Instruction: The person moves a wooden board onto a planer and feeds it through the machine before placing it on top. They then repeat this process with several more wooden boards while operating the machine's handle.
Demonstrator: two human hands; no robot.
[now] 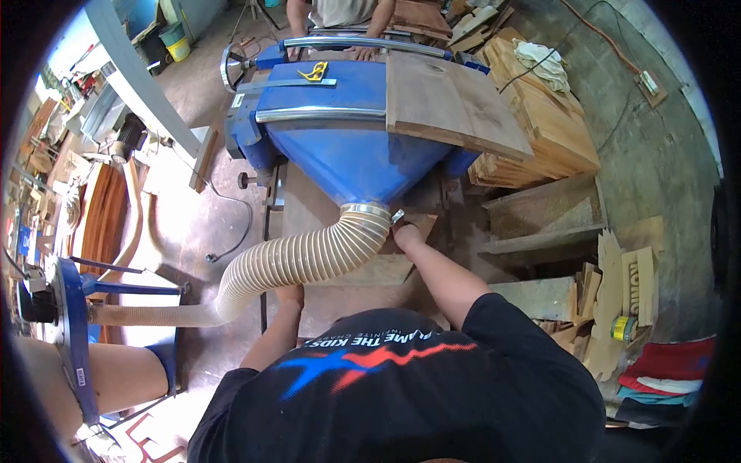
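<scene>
A ribbed, pale flexible hose [297, 258] runs from the blue hood [340, 158] of a planer-like machine down to the left. My left hand [289, 294] is at the hose's lower edge, its fingers hidden beneath it. My right hand [404, 234] is just right of the hose's upper end, close to a small metal clamp part [398, 217]. Its fingers are too small and covered to make out. Below the hose lies a wooden board [378, 270], partly covered by the hose and my arms.
A wide wooden board [455, 96] rests on the machine top, beside a yellow-handled square [315, 72]. Across the machine, another person's hands [363, 53] are near its far edge. Stacked planks [544, 116] stand right; a blue-framed dust collector [73, 339] stands left.
</scene>
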